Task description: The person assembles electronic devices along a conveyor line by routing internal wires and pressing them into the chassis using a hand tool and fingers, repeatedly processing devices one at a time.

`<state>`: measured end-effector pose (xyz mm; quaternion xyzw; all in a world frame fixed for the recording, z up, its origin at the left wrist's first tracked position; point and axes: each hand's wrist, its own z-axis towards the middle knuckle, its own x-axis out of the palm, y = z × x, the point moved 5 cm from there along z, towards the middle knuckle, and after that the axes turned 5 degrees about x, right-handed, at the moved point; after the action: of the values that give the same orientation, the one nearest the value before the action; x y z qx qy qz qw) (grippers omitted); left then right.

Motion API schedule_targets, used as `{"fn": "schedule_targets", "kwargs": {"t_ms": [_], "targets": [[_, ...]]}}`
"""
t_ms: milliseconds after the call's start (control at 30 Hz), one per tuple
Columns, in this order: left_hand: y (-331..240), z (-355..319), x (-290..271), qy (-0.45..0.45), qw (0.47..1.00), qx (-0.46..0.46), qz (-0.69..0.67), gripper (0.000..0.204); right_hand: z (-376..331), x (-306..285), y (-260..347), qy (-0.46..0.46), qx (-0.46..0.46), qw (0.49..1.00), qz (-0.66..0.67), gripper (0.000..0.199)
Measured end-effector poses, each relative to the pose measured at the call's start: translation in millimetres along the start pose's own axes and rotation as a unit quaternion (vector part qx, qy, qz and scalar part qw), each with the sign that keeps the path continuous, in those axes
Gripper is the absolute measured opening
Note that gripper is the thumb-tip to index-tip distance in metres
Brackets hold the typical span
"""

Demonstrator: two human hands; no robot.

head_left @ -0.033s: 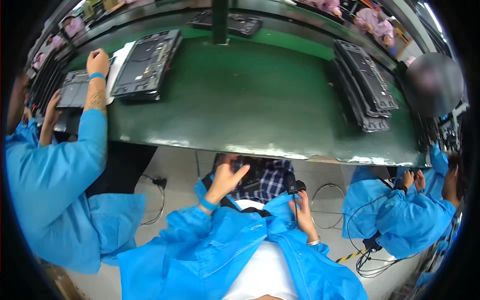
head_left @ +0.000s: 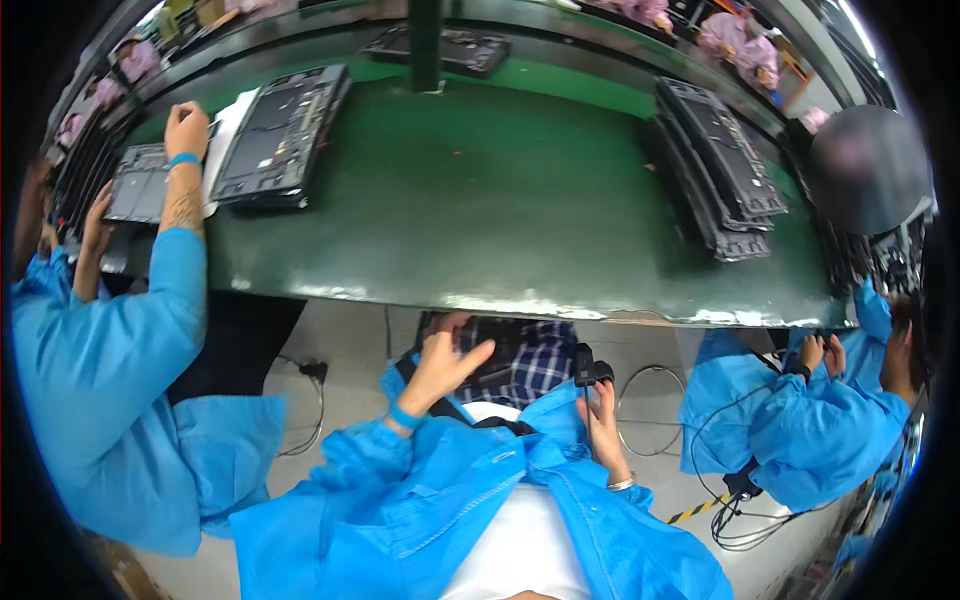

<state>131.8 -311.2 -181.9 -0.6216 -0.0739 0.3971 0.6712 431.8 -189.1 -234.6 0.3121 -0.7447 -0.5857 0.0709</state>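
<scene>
My left hand (head_left: 447, 366) is below the table edge, over my lap, with thumb and fingers apart. Under it lies dark plaid cloth (head_left: 545, 360) with a black item whose kind I cannot make out. My right hand (head_left: 602, 425) is beside my right thigh, fingers stretched upward and loosely apart. At its fingertips are a small black box (head_left: 584, 362) with a thin cable and a black strap (head_left: 603, 371). Whether the fingers touch them is unclear. Neither hand is on the green table (head_left: 480, 200).
Stacks of opened laptop bases stand on the table, one at left (head_left: 280, 135), one at right (head_left: 715, 165); another (head_left: 440, 50) sits behind a post (head_left: 425, 50). At left, a co-worker's hand (head_left: 187, 130) is above a grey laptop part (head_left: 138, 185). Cables (head_left: 745, 530) lie on the floor.
The whole view has shifted slightly, with the table and stacks a little further left. My hands keep the same pose.
</scene>
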Motion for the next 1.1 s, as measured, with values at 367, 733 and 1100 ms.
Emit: {"fn": "schedule_targets", "kwargs": {"t_ms": [367, 733, 1100], "targets": [[-35.4, -8.2, 1.1, 0.316, 0.932, -0.036, 0.175, 0.044, 39.2, -38.4, -125.6, 0.018, 0.308, 0.856, 0.415, 0.045], [11.8, 186.9, -9.2, 0.187, 0.897, 0.252, 0.312, 0.033, 177.3, -33.4, -22.9, -0.138, 0.097, 0.975, 0.147, 0.037], [-22.5, 250.7, -97.6, 0.276, 0.895, 0.222, 0.271, 0.035, 246.8, -38.3, -93.2, -0.083, 0.104, 0.99, -0.041, 0.037]]}}
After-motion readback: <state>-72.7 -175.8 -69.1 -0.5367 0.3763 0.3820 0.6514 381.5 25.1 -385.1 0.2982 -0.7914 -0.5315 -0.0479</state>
